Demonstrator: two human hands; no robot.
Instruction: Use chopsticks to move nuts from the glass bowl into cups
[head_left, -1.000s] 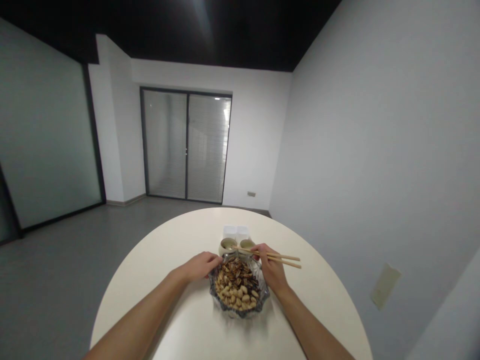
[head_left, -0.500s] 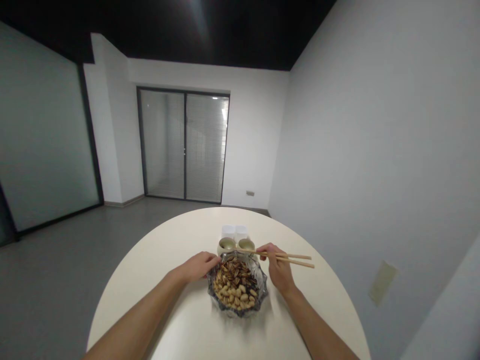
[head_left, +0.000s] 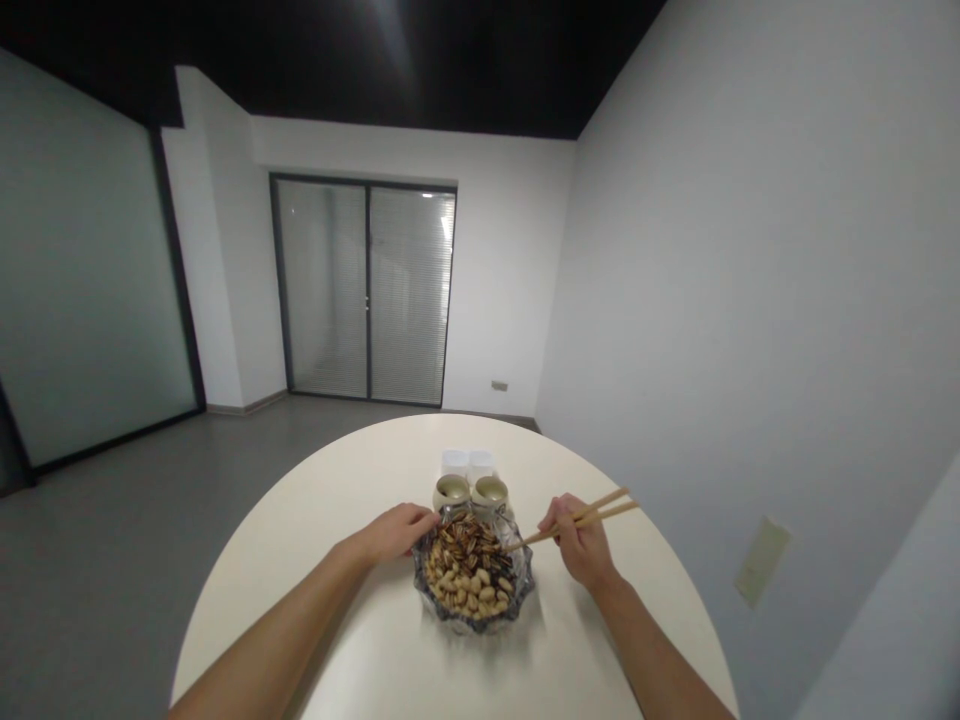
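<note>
A scalloped glass bowl point(head_left: 442, 615) of striped seeds and pale nuts stands on the round white table point(head_left: 360, 500). My left hand point(head_left: 394, 530) rests against the bowl's left rim with its fingers curled onto the edge. My right hand point(head_left: 581, 540) is closed round a pair of wooden chopsticks point(head_left: 577, 517). Their tips point down-left to the bowl's right rim, touching the seeds.
Two small beige cups point(head_left: 471, 491) stand just behind the bowl, with two white cups point(head_left: 466, 462) behind them. A grey wall runs close along the table's right side. Sliding glass doors and open grey floor lie beyond the table.
My right hand has drawn back to the right of the bowl and tilted the chopsticks; their tips have swung from over the beige cups down to the bowl's right rim. The left hand has stayed put.
</note>
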